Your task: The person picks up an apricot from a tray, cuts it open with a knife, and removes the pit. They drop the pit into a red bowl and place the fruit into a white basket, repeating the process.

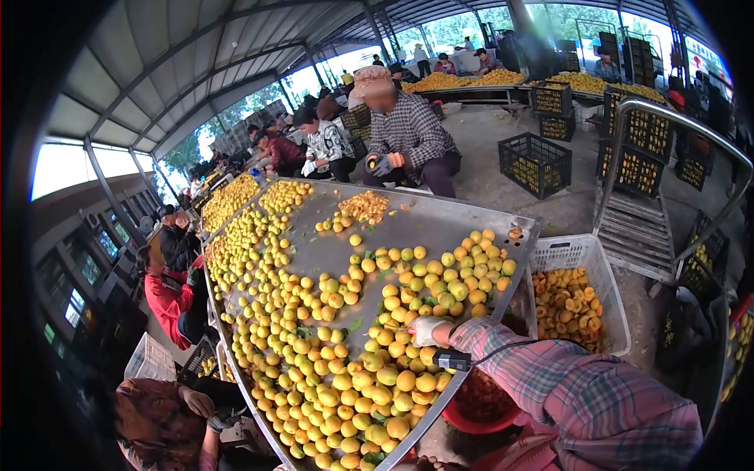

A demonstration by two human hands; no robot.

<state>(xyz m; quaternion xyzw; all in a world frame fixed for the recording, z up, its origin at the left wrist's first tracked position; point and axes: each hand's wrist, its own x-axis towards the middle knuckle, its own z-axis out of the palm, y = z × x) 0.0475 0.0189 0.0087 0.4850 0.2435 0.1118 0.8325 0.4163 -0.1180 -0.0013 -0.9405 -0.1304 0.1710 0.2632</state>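
Note:
My right hand [426, 331], in a whitish glove, reaches over the near right side of a metal sorting table [440, 216]. Its fingers look curled, with a small red thing at their tips that I cannot make out. Yellow apricots [404, 381] lie thickly around the hand and all along the table. A dark device [452, 359] is strapped at the wrist, with a cable running over the plaid sleeve [565, 385]. Beneath the forearm is a red basin [471, 426] holding reddish-brown pieces. My left hand does not show.
To the right of the table stands a white crate [616, 310] of halved apricots. A metal-railed cart [635, 235] and black crates [536, 165] are beyond it. Co-workers sit around the table, one in a checked shirt [412, 129] at the far edge, another in red [167, 302] on the left.

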